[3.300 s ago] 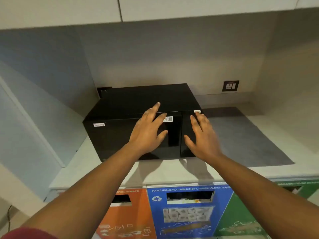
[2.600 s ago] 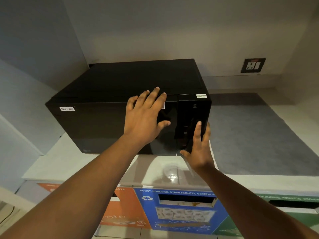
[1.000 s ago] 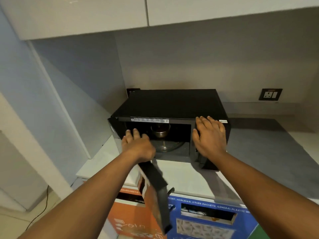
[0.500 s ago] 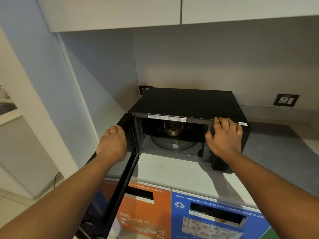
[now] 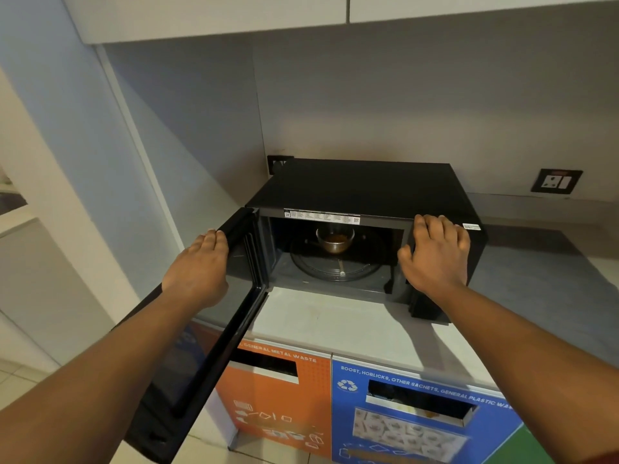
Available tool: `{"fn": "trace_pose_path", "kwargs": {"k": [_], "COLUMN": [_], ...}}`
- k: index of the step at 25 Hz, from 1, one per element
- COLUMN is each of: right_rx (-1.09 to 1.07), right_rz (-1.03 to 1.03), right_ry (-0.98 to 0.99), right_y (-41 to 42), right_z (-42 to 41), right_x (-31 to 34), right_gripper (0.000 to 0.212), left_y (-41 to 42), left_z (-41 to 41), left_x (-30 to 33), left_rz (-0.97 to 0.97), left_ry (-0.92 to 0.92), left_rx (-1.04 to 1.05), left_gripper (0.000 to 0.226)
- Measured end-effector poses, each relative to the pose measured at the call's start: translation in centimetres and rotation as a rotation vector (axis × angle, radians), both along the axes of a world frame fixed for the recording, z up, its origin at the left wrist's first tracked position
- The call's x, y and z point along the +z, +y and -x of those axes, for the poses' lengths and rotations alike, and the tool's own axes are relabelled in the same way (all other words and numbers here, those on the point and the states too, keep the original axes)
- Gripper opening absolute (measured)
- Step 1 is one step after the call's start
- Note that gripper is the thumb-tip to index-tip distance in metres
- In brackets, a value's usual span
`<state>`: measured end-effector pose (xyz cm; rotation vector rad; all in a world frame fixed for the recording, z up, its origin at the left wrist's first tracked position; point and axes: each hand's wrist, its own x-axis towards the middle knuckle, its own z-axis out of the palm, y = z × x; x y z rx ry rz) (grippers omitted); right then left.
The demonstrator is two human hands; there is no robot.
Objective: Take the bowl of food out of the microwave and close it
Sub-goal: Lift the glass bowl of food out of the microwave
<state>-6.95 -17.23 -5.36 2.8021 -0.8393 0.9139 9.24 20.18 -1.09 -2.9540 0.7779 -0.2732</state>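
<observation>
The black microwave (image 5: 361,185) stands on a pale counter (image 5: 335,323) with its door (image 5: 234,333) swung wide open to the left. Inside, a small glass bowl (image 5: 335,239) with brown food sits toward the back of the glass turntable (image 5: 335,271). My left hand (image 5: 197,266) lies over the door's top edge, fingers curled on it. My right hand (image 5: 435,256) grips the top front corner of the microwave at the control panel, right of the opening. Neither hand touches the bowl.
A grey mat (image 5: 536,279) covers the counter to the right of the microwave, below a wall socket (image 5: 556,181). Orange (image 5: 278,403) and blue (image 5: 402,413) waste bins sit under the counter. Cabinets (image 5: 217,15) hang overhead, and a wall panel (image 5: 160,182) stands close on the left.
The door has swung from closed to fully open leftward under my left hand. My right hand has stayed on the microwave's front right corner. The bowl inside has come into view.
</observation>
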Motion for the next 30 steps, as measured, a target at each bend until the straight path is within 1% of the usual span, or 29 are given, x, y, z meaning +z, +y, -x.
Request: {"fn": "trace_pose_path", "kwargs": {"k": [2,3,4,6,8,9,11,12,14,16,19,22,24,27,28,30], "right_rx": [0.003,0.005,0.008,0.049,0.186,0.281,0.436,0.473,0.506,0.520,0.477,0.446,0.415,0.378,0.375,0.384], "right_rz": [0.009,0.007,-0.004,-0.025,-0.027,-0.054,-0.176,-0.261,-0.498,-0.732,-0.917,-1.139,-1.278,-1.411,-1.451,-1.488], "right_ry": [0.003,0.002,-0.013,-0.089,-0.164,-0.192,-0.238,-0.263,-0.337,-0.442,-0.543,-0.623,-0.738,-0.918,-0.951,-0.941], "right_y": [-0.1,-0.1,-0.1,0.2,1.3,2.1,4.0,4.6,5.2,5.2,4.7,3.8,2.6,0.5,-0.3,-1.4], "right_z": [-0.1,-0.2,-0.1,0.0,0.2,0.3,0.1,-0.3,-1.5,-3.2,-7.4,-12.3,-16.3,-20.8,-22.0,-23.4], "right_x": [-0.3,-0.4,-0.4,-0.2,-0.5,-1.0,-2.1,-3.1,-4.5,-6.0,-9.0,-11.3,-12.2,-12.8,-13.3,-14.3], "right_gripper": [0.063,0.064,0.063,0.060,0.055,0.052,0.046,0.045,0.045,0.043,0.042,0.042,0.038,0.031,0.027,0.015], "left_y": [-0.1,-0.3,-0.7,-2.3,-4.6,-5.8,-8.1,-9.3,-11.3,-13.5,-17.1,-21.0,-23.8,-26.8,-27.5,-28.4], "left_z": [0.2,0.5,1.0,2.1,3.4,4.1,5.1,5.2,4.9,3.5,-0.7,-5.1,-8.6,-13.3,-14.6,-15.5], "left_x": [0.0,-0.1,-0.1,0.0,-0.5,-1.1,-2.9,-4.1,-6.3,-8.3,-11.8,-14.5,-15.7,-16.8,-17.3,-18.4], "left_rz": [0.000,0.034,0.114,0.407,0.725,0.871,1.132,1.234,1.372,1.472,1.563,1.658,1.735,1.847,1.865,1.891], "left_ry": [-0.037,-0.089,-0.155,-0.250,-0.261,-0.218,-0.078,0.008,0.168,0.308,0.483,0.699,0.813,0.915,0.922,0.939], "left_rx": [-0.034,-0.071,-0.114,-0.193,-0.233,-0.233,-0.209,-0.199,-0.179,-0.142,-0.087,-0.063,-0.016,0.016,0.019,-0.007], "left_gripper": [0.086,0.083,0.077,0.059,0.046,0.044,0.041,0.041,0.041,0.040,0.042,0.049,0.051,0.048,0.048,0.046]}}
